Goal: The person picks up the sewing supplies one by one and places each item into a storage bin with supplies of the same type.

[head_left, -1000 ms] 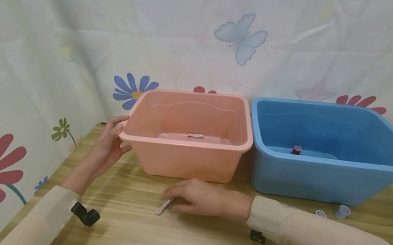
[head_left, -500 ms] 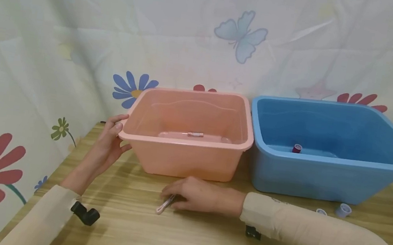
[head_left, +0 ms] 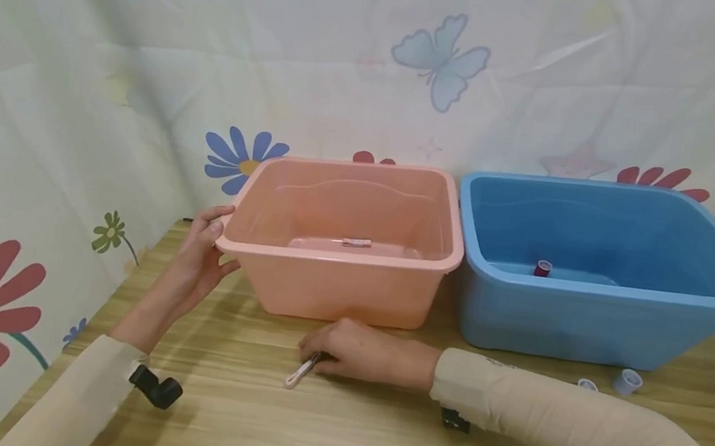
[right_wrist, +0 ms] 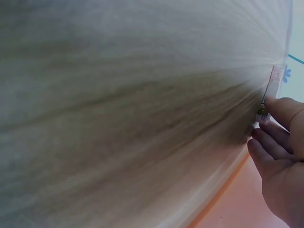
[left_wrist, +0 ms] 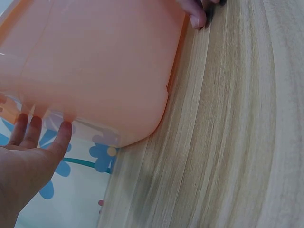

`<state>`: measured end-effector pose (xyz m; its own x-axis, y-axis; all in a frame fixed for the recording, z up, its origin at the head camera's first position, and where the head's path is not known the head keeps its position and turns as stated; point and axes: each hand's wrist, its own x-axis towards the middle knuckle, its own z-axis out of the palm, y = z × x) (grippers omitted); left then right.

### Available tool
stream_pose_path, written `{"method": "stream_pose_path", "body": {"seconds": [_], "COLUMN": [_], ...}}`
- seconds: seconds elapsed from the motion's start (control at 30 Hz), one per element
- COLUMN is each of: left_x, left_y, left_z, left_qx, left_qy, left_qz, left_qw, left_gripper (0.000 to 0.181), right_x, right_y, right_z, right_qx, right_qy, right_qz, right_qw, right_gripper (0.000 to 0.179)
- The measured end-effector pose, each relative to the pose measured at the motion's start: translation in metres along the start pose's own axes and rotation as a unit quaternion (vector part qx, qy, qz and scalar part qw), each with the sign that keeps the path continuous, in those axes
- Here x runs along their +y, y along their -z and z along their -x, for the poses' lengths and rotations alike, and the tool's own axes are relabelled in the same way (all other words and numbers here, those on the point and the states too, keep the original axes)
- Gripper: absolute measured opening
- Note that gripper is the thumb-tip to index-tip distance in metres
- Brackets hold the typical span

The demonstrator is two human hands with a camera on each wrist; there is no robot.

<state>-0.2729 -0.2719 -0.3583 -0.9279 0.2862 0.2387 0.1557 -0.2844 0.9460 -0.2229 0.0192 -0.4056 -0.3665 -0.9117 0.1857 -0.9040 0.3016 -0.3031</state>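
Note:
In the head view my left hand (head_left: pixel 199 262) is at the left end of the pink tub (head_left: pixel 342 289). Its straight fingers touch the tub's outer wall under the rim, as the left wrist view shows. In front of the tub, my right hand (head_left: pixel 357 351) pinches a small pink-and-white skein of thread (head_left: pixel 298 373) low at the table. The right wrist view shows the thumb across that skein's (right_wrist: pixel 273 88) paper band. Another similar skein (head_left: pixel 357 242) lies on the tub's floor.
A blue tub (head_left: pixel 561 321) stands right of the pink one, with a dark red spool (head_left: pixel 543 268) inside. Two pale hollow spools, one of them this upright spool (head_left: pixel 627 381), are on the wooden table (head_left: pixel 223 416) before it. A flowered curtain (head_left: pixel 324 60) hangs behind.
My right hand and forearm have shifted very slightly, and a little more of the skein shows past the fingers. My left hand and both tubs stay in place.

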Motion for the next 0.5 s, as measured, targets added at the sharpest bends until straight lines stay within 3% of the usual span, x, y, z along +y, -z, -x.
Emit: {"method": "stream_pose_path", "body": {"seconds": [0.23,0.5], "left_x": [0.0023,-0.0013], "left_y": [0.0002,-0.0011], "left_z": [0.0015,-0.0013], "left_qx": [0.004,-0.002], "left_qy": [-0.004,-0.003], "left_qz": [-0.004,0.003], "left_qw": [1.0000,1.0000], "left_gripper": [0.034,0.034], "right_x": [-0.0003,0.0012], "right_y": [-0.0005,0.0002], "right_z": [-0.0019,0.0016], "right_qx": [0.014,0.019], "right_qy": [0.014,0.010], "right_qz": [0.013,0.018], "right_qw": [0.9997,0.9996], "right_gripper": [0.006,0.005]}}
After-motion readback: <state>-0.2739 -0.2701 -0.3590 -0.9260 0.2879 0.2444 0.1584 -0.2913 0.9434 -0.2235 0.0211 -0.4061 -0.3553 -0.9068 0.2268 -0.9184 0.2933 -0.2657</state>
